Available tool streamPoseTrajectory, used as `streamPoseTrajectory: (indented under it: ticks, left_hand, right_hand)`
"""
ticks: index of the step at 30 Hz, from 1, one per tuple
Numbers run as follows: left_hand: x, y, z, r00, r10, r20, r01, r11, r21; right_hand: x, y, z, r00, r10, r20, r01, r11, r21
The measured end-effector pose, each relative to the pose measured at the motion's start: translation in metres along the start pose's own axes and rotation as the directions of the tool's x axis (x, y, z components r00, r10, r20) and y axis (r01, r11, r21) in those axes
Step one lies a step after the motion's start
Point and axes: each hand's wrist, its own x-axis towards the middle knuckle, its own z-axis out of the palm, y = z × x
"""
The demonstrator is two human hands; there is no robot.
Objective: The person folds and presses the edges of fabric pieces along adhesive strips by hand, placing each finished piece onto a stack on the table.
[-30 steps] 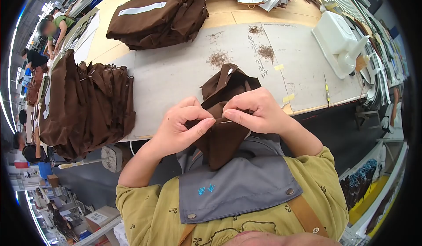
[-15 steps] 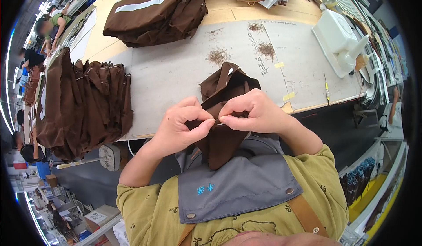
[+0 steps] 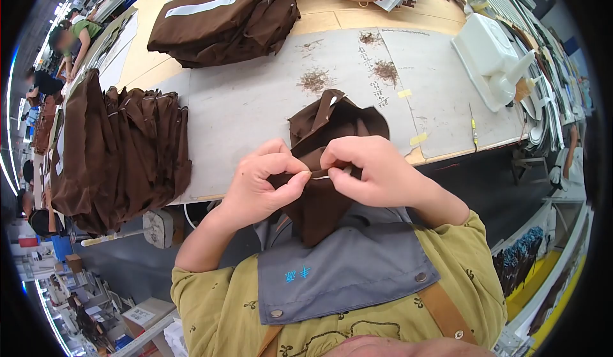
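Note:
A brown sewn fabric piece (image 3: 317, 211) hangs over the table's front edge, its upper part forming an open pouch that rests on the table. My left hand (image 3: 271, 179) pinches the fabric's edge between thumb and forefinger. A short way to the right, my right hand (image 3: 371, 169) grips the same edge in a similar pinch. Between the two pinches runs a thin white strip along the fold. The fingers cover part of the edge.
Brown fabric pieces stand in a stack (image 3: 121, 159) at the left, and another brown pile (image 3: 223, 22) lies farther back. Thread scraps (image 3: 314, 80) dot the paper-covered table (image 3: 236, 102). At the right are a white plastic container (image 3: 488, 60) and a yellow pen-like tool (image 3: 474, 130).
My right hand has shifted slightly to the right, widening the gap between the two pinches and exposing more white strip. The pouch's upper opening has spread rightward. My left hand is nearly unmoved.

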Motion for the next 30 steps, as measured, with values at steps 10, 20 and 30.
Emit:
streamPoseTrajectory:
  ticks: [10, 20, 30]
  left_hand:
    - [-0.003, -0.003, 0.006, 0.999, 0.019, 0.031, -0.018, 1.000, -0.023]
    - [-0.004, -0.010, 0.003, 0.995, 0.003, 0.099, 0.004, 0.997, -0.077]
    - [-0.007, -0.011, -0.001, 0.950, -0.249, 0.190, 0.301, 0.893, -0.335]
  right_hand:
    - [0.003, 0.011, 0.003, 0.899, 0.366, 0.241, -0.437, 0.781, 0.445]
    - [-0.002, 0.014, -0.001, 0.943, 0.245, 0.224, -0.330, 0.757, 0.564]
    - [-0.002, 0.016, 0.000, 0.953, 0.233, 0.192, -0.302, 0.747, 0.592]
